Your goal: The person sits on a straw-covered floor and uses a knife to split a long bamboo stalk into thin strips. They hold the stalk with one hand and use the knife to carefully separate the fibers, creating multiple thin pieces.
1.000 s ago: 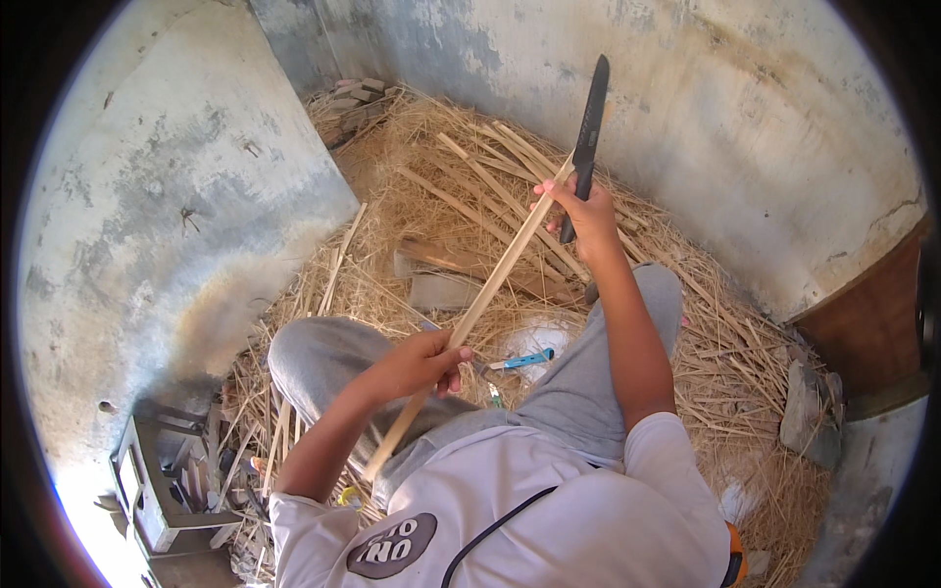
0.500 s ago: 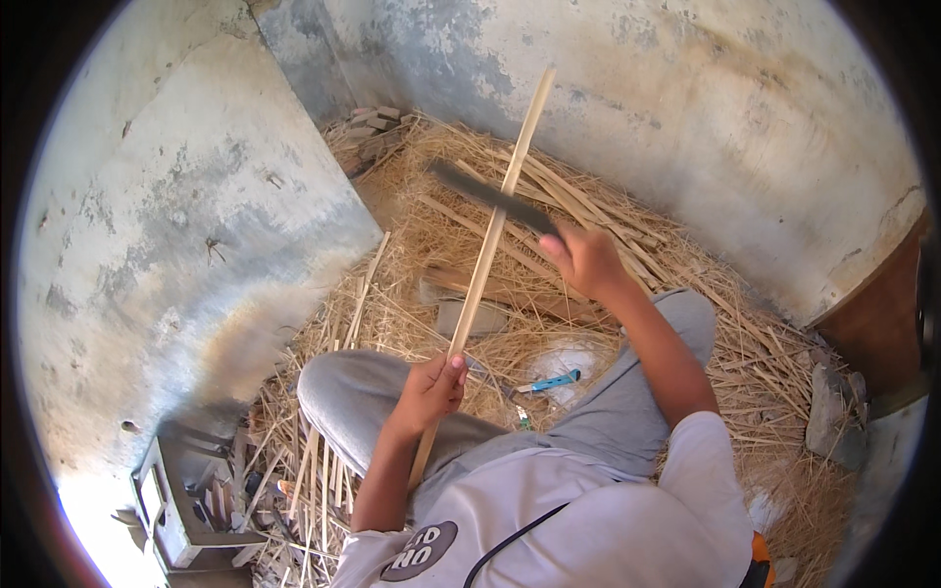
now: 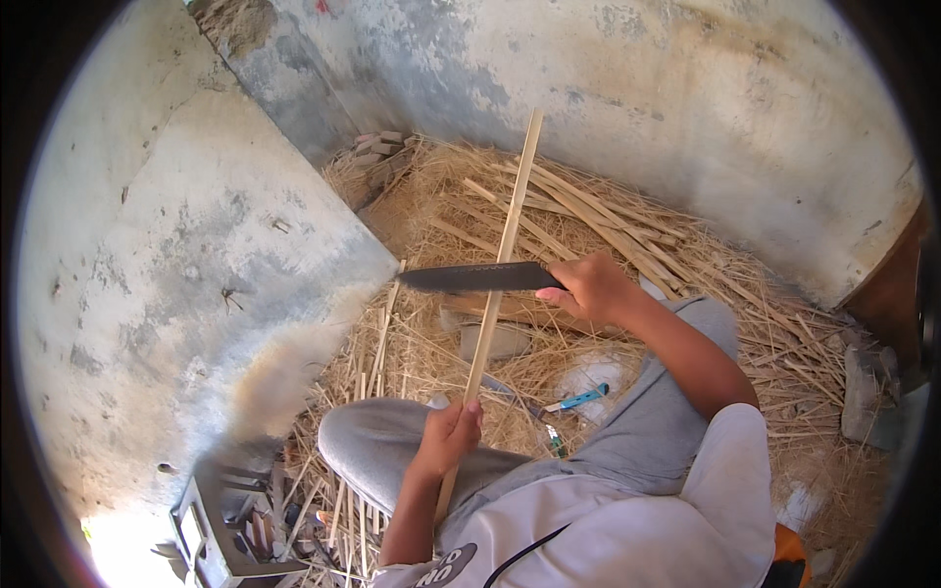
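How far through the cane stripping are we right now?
Done: shavings and split strips already cover the floor, so earlier pieces look worked. In hand: the left hand grips a long cane upright, and the right hand holds the dark blade across its middle. Left: the cane above the blade looks uncut; how many remain I cannot tell.

No packages, labels, signs or screens in view.

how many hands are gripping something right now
2. The left hand grips the long pale bamboo strip low down; the right hand holds the dark long-bladed knife across it.
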A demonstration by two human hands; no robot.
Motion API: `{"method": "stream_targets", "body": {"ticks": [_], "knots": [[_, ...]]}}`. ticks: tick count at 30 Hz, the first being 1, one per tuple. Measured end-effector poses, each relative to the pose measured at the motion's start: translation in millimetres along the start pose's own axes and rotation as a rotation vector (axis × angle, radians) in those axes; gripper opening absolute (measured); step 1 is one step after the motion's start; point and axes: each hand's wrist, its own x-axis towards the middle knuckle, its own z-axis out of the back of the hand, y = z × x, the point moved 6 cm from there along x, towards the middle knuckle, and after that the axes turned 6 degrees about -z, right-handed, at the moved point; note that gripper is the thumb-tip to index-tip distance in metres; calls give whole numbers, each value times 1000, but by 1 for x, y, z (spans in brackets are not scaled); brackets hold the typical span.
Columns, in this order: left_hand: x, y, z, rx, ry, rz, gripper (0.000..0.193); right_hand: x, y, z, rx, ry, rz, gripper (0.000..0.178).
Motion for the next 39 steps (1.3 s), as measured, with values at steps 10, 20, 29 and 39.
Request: {"method": "stream_targets", "body": {"ticks": [10, 20, 29, 39], "knots": [[-5, 11, -7, -70, 45, 147, 35, -16, -36, -45, 83, 141, -315, 59], [-21, 10, 3, 32, 55, 85, 36, -5, -133, 12, 155, -40, -892, 67], [-4, 9, -9, -47, 68, 105, 33, -25, -65, -22, 1130, -118, -1153, 53], [-4, -47, -24, -655, 271, 94, 61, 1, -117, -79, 1550, -324, -1343, 21]]}}
